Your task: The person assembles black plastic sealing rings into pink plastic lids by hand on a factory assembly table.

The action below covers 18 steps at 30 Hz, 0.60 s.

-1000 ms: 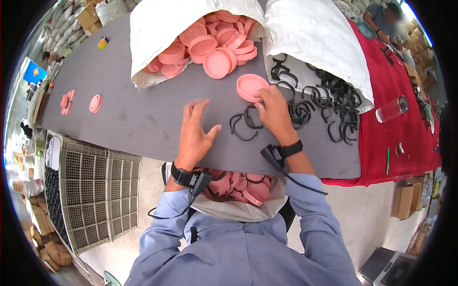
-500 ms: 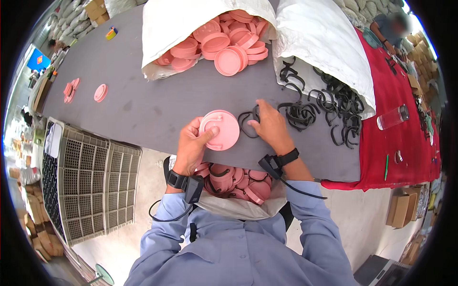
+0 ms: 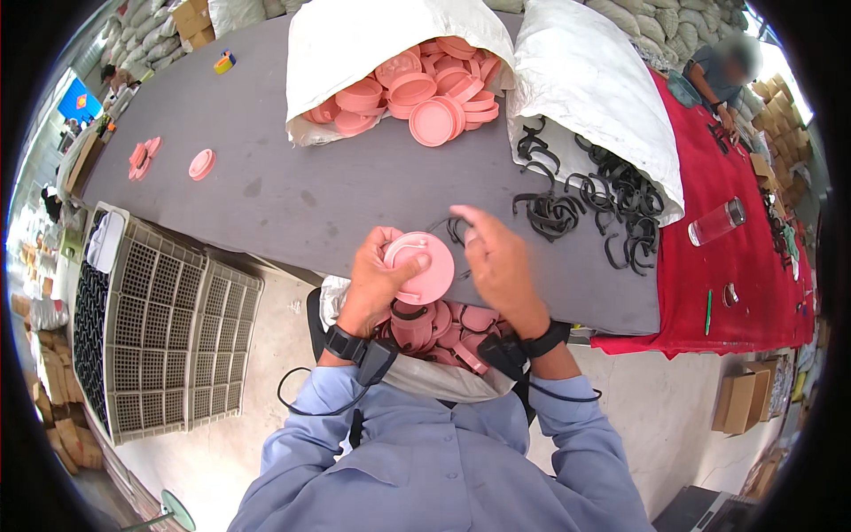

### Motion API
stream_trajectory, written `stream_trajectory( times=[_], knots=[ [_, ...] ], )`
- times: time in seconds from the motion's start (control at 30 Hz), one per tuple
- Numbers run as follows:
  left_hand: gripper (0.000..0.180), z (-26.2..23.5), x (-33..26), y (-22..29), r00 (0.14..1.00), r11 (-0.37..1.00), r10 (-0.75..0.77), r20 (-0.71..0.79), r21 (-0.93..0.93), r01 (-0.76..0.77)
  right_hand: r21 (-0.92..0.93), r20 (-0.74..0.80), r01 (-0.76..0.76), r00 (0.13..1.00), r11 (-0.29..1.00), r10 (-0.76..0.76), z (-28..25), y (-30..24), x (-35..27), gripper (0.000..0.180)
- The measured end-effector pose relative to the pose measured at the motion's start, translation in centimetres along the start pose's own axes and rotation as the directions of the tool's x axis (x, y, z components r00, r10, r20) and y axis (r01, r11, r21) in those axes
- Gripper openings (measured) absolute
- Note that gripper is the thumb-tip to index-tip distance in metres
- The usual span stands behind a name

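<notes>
My left hand (image 3: 379,275) grips a round pink lid (image 3: 430,282) at its left edge, with the thumb across its face. A raised curved pink piece runs over that face. Close to the lid's right side, my right hand (image 3: 501,266) is partly blurred, its index finger extended. Thin black curved handles (image 3: 454,229) show at its fingertips; the part between thumb and fingers is mostly hidden. Below both hands, an open white sack (image 3: 479,387) at my lap holds pink lids (image 3: 415,328), some with black handles on them.
A white sack (image 3: 341,53) spills pink lids (image 3: 432,121) onto the grey table (image 3: 257,191). Right of it, another sack (image 3: 589,71) spills black handles (image 3: 551,215). A bottle (image 3: 716,222) lies on red cloth (image 3: 683,284). Plastic crates (image 3: 177,332) stand left. A person (image 3: 716,75) sits far right.
My right hand has come nearer the body and tipped its fingers left, toward the lid. The lid has moved slightly right and down in my left hand. The whole view has shifted a little.
</notes>
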<state>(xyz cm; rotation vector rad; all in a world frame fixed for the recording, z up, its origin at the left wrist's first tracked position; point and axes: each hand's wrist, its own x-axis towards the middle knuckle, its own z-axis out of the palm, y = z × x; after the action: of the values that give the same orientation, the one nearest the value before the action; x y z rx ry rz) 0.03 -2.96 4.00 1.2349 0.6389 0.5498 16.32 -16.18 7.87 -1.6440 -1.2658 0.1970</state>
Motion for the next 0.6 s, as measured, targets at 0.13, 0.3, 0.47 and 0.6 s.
stream_trajectory(
  times=[0.13, 0.3, 0.47, 0.6],
  knots=[
    [0.041, 1.8, -2.3, 1.8, 1.000, 1.000, 0.001, 0.022, 0.009, -0.001, 0.044, -0.006, -0.021, 1.000, 0.999, 0.022, 2.0, -0.1, -2.2, 0.041],
    [0.031, 0.5, -2.7, 0.6, 0.980, 0.974, 0.197, 0.021, 0.112, -0.198, -0.018, -0.136, -0.024, 0.990, 1.000, 0.021, 2.8, -0.9, -4.0, 0.042],
    [0.029, 0.9, -3.4, 1.1, 0.973, 0.968, 0.231, 0.019, 0.096, -0.231, 0.049, -0.166, -0.016, 0.986, 0.999, 0.024, 3.5, -1.4, -4.7, 0.043],
    [0.027, 0.9, -3.9, 1.6, 0.987, 0.985, 0.161, -0.009, 0.068, -0.160, -0.015, -0.113, -0.012, 0.994, 1.000, 0.010, 3.4, -2.1, -4.8, 0.045]
  ],
)
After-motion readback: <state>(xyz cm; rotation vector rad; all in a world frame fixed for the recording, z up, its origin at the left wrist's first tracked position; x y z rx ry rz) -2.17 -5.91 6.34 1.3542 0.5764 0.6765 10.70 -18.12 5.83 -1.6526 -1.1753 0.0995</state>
